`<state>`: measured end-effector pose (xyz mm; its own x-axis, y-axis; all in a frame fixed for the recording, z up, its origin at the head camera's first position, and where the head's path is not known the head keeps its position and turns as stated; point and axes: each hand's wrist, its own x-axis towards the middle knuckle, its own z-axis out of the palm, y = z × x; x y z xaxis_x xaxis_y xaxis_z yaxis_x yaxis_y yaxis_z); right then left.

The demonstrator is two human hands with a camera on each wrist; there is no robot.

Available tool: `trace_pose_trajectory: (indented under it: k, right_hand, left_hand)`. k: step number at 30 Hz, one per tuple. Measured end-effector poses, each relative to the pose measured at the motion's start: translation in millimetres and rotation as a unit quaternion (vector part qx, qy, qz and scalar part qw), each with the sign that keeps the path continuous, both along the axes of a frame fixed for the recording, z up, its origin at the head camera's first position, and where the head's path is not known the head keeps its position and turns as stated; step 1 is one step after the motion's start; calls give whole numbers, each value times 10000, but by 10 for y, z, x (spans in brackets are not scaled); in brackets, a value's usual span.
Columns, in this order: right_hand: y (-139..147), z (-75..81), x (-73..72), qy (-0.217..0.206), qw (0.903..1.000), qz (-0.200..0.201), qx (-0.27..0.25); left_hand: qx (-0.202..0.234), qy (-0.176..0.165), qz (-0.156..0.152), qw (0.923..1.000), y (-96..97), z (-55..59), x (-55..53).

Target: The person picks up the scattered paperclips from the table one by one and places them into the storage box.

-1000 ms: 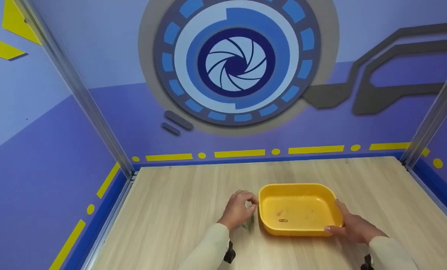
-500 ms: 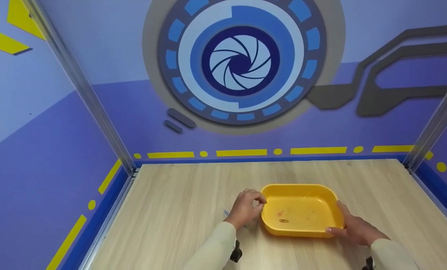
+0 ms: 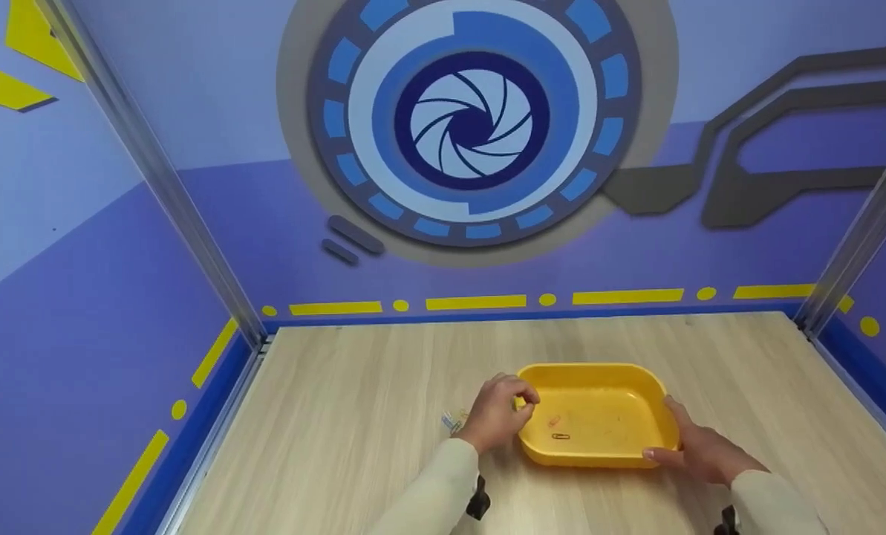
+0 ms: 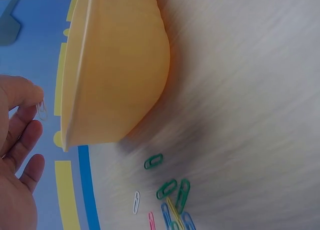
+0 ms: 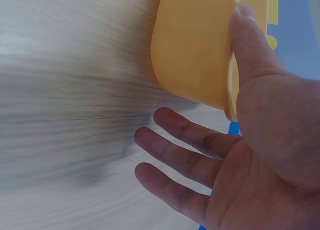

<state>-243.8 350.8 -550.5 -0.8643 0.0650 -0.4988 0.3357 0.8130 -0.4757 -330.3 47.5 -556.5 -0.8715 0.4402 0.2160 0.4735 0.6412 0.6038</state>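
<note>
The left hand (image 3: 498,410) pinches a pale paper clip (image 4: 42,110) at its fingertips, above the left rim of a yellow plastic bin (image 3: 598,460). The right hand (image 3: 710,452) lays its thumb on the bin's rim, 3 fingers spread apart. Inside lie 2 clips (image 3: 560,436); multicoloured loose clips (image 4: 183,195) lie on the desk (image 3: 339,446) beside the bin.

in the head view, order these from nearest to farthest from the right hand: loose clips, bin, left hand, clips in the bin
1. bin, touching the right hand
2. clips in the bin, toward its left side
3. left hand, by the bin's left edge
4. loose clips, farther left
</note>
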Motion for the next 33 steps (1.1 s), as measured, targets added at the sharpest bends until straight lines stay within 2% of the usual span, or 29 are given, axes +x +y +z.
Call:
trace_pose_trajectory:
  k: [4, 16, 27, 33]
  right_hand:
    - [-4, -7, 0, -21, 10000, -61, -57]
    - [-8, -7, 10, 19, 9999, -98, -85]
    - [3, -40, 4, 97, 9999, -34, 60]
    - [-1, -53, 5, 138, 9999, -23, 50]
  left_hand:
    - [77, 131, -112, 9998, 39, -24, -9]
    - [100, -8, -157, 9998, 141, -39, -29]
    - [108, -245, 168, 9995, 203, -67, -54]
    - [46, -106, 185, 9998, 221, -63, -79]
